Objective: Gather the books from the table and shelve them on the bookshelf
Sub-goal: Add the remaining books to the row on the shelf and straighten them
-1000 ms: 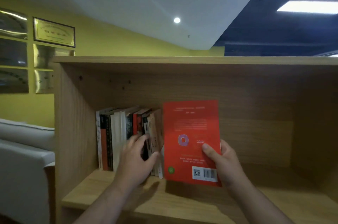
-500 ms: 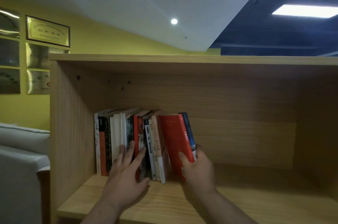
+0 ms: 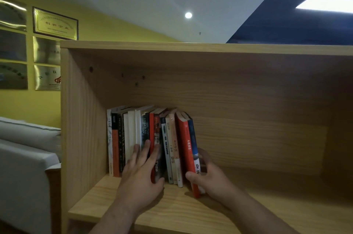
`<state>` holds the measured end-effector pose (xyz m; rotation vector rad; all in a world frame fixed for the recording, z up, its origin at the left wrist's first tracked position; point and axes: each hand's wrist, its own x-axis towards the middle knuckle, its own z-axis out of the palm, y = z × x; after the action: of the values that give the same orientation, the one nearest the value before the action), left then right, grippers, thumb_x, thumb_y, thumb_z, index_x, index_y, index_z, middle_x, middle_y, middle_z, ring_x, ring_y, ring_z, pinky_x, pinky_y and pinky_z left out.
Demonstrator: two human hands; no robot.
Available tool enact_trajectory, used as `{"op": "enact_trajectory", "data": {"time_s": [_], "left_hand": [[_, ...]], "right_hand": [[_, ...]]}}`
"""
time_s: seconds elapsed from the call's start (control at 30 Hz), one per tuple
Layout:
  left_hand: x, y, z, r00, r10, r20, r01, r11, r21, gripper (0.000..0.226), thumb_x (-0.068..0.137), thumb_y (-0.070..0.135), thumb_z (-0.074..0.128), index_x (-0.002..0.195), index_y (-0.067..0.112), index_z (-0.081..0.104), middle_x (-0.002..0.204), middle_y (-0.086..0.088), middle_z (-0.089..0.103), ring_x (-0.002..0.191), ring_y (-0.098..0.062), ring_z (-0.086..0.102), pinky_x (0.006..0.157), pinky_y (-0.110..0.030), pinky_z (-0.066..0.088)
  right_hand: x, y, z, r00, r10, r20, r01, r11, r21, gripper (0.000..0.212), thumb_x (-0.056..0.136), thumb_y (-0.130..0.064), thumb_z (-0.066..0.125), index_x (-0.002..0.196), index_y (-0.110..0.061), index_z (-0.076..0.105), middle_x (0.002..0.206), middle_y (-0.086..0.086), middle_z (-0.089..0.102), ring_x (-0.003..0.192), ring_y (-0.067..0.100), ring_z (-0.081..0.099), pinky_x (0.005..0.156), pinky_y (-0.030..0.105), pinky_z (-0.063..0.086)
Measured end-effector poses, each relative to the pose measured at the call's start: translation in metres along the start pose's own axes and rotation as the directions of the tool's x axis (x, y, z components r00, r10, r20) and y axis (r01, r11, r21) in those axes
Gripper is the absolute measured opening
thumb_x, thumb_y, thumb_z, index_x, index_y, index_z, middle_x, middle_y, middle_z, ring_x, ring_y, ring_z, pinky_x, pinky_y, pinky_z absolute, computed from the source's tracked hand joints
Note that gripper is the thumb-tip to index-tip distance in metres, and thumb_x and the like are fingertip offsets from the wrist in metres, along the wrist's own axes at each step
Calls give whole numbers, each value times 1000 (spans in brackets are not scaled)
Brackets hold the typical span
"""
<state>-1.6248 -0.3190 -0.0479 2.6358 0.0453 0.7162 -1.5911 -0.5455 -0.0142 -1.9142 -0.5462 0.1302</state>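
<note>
Head view: the bookshelf [image 3: 248, 214] holds a row of books [image 3: 131, 134] standing by its left wall. At the row's right end a red book [image 3: 186, 148] and a blue book [image 3: 193, 138] lean in, their bottoms nearer the shelf's front edge. The left hand [image 3: 141, 182] lies flat on the spines, fingers straight. The right hand [image 3: 212, 178] pinches the red and blue books. This pair looks nearly shelved. The table is out of view, so more books may wait.

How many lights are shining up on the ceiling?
2. A small round light above the bookshelf, and a rectangular light panel at the top right, cut by the picture's edge. Others may be out of view.
</note>
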Motion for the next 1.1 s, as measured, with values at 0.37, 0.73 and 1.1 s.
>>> {"op": "enact_trajectory", "data": {"time_s": [0.37, 0.73, 1.1], "left_hand": [[-1, 0, 1, 999, 12, -32, -13, 1000, -20, 91, 91, 50, 57, 150, 54, -13, 156, 25, -32, 146, -8, -33, 125, -45, 2], [-3, 4, 0, 996, 14, -85, -24, 993, -119, 83, 93, 41, 58, 155, 47, 3, 162, 25, -15, 150, -6, -21, 126, -46, 8], [63, 13, -95, 960, -95, -263, 69, 992, -108, 72, 98, 32, 55, 158, 28, 17, 165, 2, 19, 153, -24, 10, 124, -43, 19]], "right_hand": [[47, 25, 36, 980, -50, -195, 48, 999, -17, 89, 77, -35, 83, 146, -51, 27, 136, -9, 50, 115, 15, 61, 91, 44, 60], [66, 53, 38, 973, -78, -217, 57, 993, -103, 90, 69, -32, 85, 137, -55, 31, 133, -9, 45, 114, 18, 63, 83, 46, 64], [69, 55, 34, 977, -76, -197, 60, 994, -87, 88, 62, -39, 87, 129, -62, 33, 130, -15, 45, 112, 18, 64, 89, 49, 62]]}}
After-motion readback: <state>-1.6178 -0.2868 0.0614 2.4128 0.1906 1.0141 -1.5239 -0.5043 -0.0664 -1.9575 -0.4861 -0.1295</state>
